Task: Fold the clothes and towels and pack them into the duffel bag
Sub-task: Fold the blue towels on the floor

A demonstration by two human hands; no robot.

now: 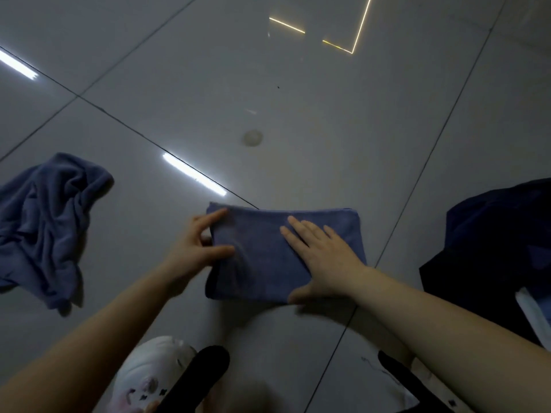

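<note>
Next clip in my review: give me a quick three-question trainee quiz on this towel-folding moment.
1. True or false: the right hand lies flat on the folded towel.
2. Where is the crumpled cloth? A) left of the towel B) on top of it
3. What does the left hand touch?

Key: 1 true; 2 A; 3 the folded towel's left edge.
</note>
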